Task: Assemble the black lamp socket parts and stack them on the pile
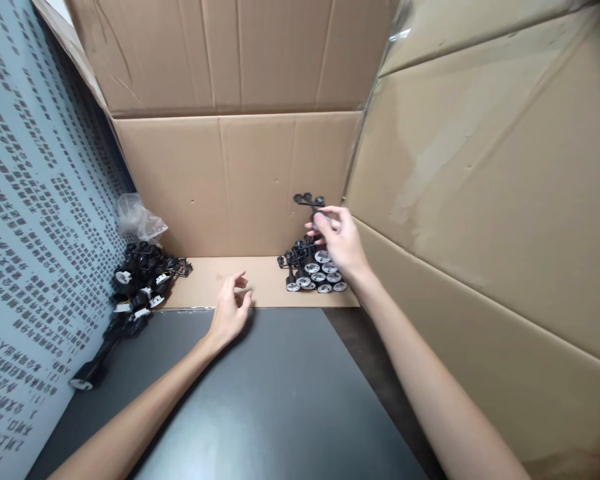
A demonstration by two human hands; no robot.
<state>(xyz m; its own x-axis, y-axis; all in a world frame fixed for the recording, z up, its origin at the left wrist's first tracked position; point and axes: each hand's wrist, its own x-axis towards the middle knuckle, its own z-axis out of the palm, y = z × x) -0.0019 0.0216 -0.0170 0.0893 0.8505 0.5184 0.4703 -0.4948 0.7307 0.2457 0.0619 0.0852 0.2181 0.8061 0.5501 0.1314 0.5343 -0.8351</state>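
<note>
My right hand [344, 241] is closed around a black plastic part whose branched top [309, 199] sticks out above my fingers. It is just above a stack of similar black parts [316, 275], with their round white-faced ends toward me; my fingers hide most of the held part. My left hand [230, 310] hovers or rests near the front edge of the cardboard base, fingers loosely curved and thumb apart, holding nothing. To its left lies a jumbled heap of the same black parts [145, 280]. One long part [93, 373] lies nearer to me.
Cardboard panels [240, 180] stand behind and a cardboard wall [480, 200] at the right. A printed light-blue panel [30, 220] stands at the left. A crumpled clear plastic bag [139, 217] sits above the heap. The dark tabletop [270, 400] lies in front.
</note>
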